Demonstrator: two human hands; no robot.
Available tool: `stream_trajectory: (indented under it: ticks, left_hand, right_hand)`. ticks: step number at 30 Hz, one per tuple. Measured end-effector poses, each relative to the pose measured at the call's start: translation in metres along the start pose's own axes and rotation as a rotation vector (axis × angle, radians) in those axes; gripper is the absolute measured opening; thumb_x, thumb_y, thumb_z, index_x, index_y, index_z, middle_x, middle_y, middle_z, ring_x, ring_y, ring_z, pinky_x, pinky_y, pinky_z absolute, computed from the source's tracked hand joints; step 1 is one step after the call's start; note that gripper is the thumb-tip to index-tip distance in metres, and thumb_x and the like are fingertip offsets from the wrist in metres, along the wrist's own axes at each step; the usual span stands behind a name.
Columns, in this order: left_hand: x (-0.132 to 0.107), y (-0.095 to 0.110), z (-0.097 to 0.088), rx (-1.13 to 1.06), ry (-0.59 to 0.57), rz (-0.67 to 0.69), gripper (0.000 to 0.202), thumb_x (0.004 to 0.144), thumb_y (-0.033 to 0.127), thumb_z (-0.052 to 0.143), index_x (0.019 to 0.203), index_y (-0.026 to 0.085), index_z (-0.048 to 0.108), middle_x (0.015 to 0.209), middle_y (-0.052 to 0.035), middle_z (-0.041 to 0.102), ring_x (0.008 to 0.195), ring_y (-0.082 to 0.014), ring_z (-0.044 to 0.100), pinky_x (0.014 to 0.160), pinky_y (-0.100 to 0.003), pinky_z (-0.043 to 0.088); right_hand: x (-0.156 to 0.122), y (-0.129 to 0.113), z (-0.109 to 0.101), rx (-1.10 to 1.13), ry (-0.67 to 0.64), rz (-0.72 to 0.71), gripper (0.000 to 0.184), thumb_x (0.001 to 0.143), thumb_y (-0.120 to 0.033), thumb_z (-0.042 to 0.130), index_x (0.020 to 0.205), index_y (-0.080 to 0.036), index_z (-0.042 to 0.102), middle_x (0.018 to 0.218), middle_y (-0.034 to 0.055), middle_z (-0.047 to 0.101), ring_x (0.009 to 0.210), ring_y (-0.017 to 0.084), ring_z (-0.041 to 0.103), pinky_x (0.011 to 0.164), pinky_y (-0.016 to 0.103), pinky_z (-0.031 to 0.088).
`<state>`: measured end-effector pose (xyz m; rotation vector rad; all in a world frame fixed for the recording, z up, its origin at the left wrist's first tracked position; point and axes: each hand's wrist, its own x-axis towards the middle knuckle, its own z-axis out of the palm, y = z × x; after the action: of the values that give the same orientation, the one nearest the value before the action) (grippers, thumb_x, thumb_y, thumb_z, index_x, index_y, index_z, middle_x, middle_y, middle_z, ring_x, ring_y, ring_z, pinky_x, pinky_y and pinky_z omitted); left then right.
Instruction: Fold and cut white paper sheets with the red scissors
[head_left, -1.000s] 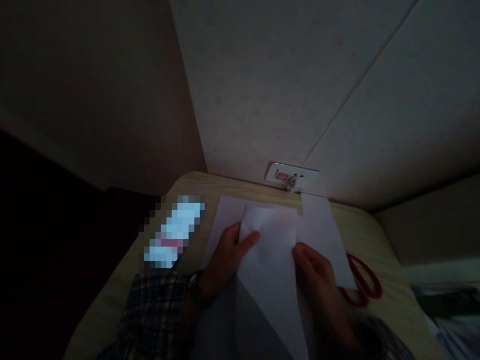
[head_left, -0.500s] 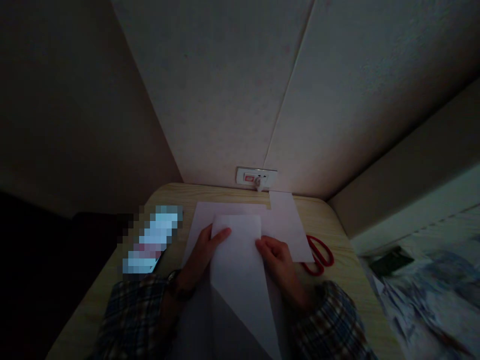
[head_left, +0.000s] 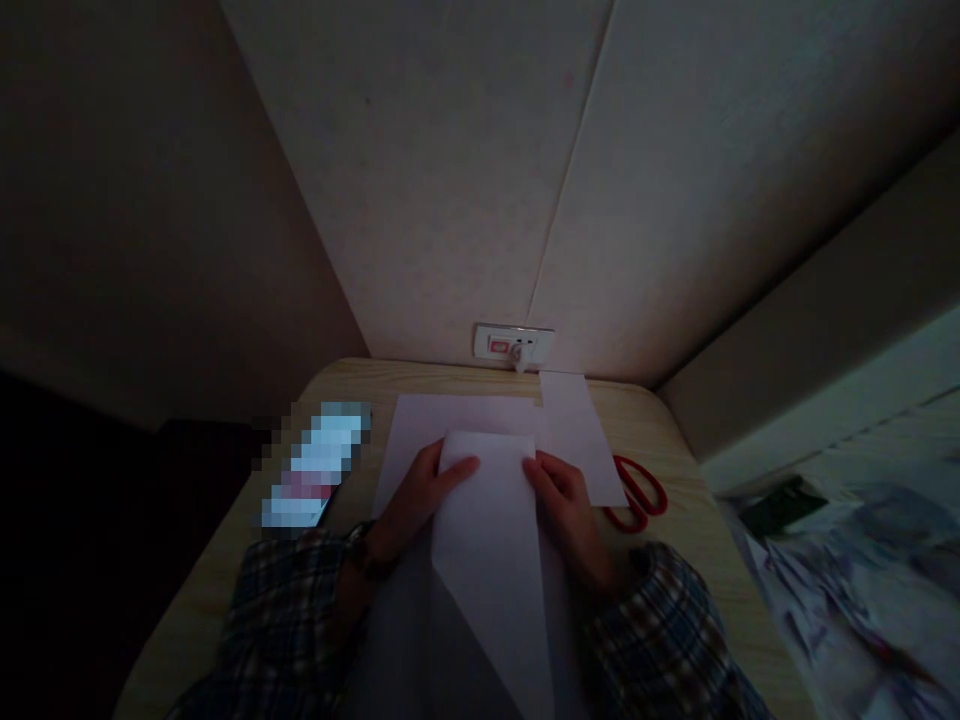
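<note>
A folded white sheet of paper (head_left: 487, 530) is held between my two hands, with a slanted edge across its lower part. My left hand (head_left: 420, 495) grips its left edge, thumb on top and fingers behind. On the right edge, near the top corner, my right hand (head_left: 562, 500) pinches the paper between thumb and curled fingers. Beneath lies a larger flat white sheet (head_left: 427, 415), partly covered by the folded one and my hands. Beside my right hand, a narrower white paper piece (head_left: 581, 430) lies over the red-handled scissors (head_left: 652, 485), whose blades are hidden.
A lit phone (head_left: 322, 460), its screen blurred out, lies on the left of the wooden table (head_left: 720, 590). A wall socket (head_left: 514, 345) with a plug in it sits just above the table's back edge. Crumpled pale plastic or cloth (head_left: 885, 570) is to the right.
Both hands and the folded paper have shifted slightly right. My right thumb now lies further over the paper's top right corner. The whole view has tilted a little.
</note>
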<state>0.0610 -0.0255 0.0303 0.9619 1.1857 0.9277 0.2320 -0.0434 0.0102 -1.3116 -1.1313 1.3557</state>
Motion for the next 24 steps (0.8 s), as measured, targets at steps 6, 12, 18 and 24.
stream_trajectory:
  ticks: [6, 12, 18, 24]
  left_hand:
    - [0.006, -0.002, -0.004, -0.009, 0.029, 0.032, 0.027, 0.067, 0.039, 0.065, 0.076, 0.014, 0.059, 0.067, 0.001, 0.057, 0.061, -0.0128, 0.052, 0.052, -0.019, 0.04]
    - [0.013, -0.005, -0.008, -0.015, -0.011, 0.045, 0.019, 0.072, 0.034, 0.061, 0.074, 0.015, 0.057, 0.067, 0.0019, 0.054, 0.062, -0.0109, 0.048, 0.053, -0.018, 0.037]
    - [0.017, -0.01, -0.011, -0.087, -0.056, 0.013, 0.017, 0.074, 0.032, 0.059, 0.075, 0.015, 0.058, 0.065, 0.0023, 0.053, 0.059, -0.0099, 0.047, 0.051, -0.018, 0.036]
    - [0.02, -0.012, -0.009, -0.116, -0.051, -0.018, 0.021, 0.076, 0.037, 0.056, 0.076, 0.015, 0.058, 0.065, 0.0024, 0.052, 0.059, -0.0095, 0.045, 0.05, -0.017, 0.034]
  right_hand:
    - [0.001, 0.005, -0.002, -0.115, -0.018, 0.02, 0.037, 0.076, -0.052, 0.053, 0.057, -0.019, 0.051, 0.053, -0.0024, 0.045, 0.051, 0.014, 0.042, 0.045, 0.024, 0.033]
    - [0.004, 0.005, 0.0, -0.249, 0.043, 0.029, 0.036, 0.077, -0.048, 0.054, 0.057, -0.018, 0.049, 0.052, -0.0031, 0.042, 0.05, 0.012, 0.038, 0.044, 0.023, 0.03]
    - [0.004, 0.001, -0.001, -0.392, 0.082, 0.077, 0.037, 0.076, -0.051, 0.052, 0.056, -0.02, 0.051, 0.049, -0.0014, 0.045, 0.047, 0.014, 0.04, 0.041, 0.025, 0.03]
    - [0.001, -0.003, 0.003, -0.479, 0.184, 0.112, 0.038, 0.073, -0.053, 0.055, 0.051, -0.023, 0.045, 0.047, -0.0004, 0.045, 0.045, 0.016, 0.041, 0.041, 0.027, 0.033]
